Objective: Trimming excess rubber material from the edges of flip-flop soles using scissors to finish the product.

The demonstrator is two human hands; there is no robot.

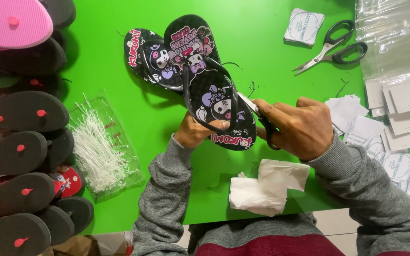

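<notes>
Nearest to the camera are the two grey sleeves (167, 199) of the person, coming up from the bottom edge. Between them lies a crumpled white tissue (266, 187) on the green table (262, 57).

The table is the biggest thing and takes most of the view. On its left side there is a large pile of dark flip-flops (20, 142), lying sole up with red plugs, and one pink flip-flop (10, 21) at the top corner. Just beside the pile is a clear bag of white plastic ties (98, 147).

In the middle, the pair of black flip-flops (214, 95) with cartoon prints is held above the table, one sandal over the other, toes pointing away from the person. The left hand (198, 130) is clenched on the heel end of the pair from below, the thumb on the top sole. The right hand (300, 128) grasps a pair of small scissors (257, 111) with black handles; their blades reach toward the strap at the right edge of the upper sandal.

On the right side are stacks of white paper labels (395, 142) and clear plastic bags (395, 33). At the top lies a second pair of scissors (333, 47), open, and near it a small stack of square cards (303, 26). A few short black threads (250, 87) lie on the table near the sandals.
</notes>
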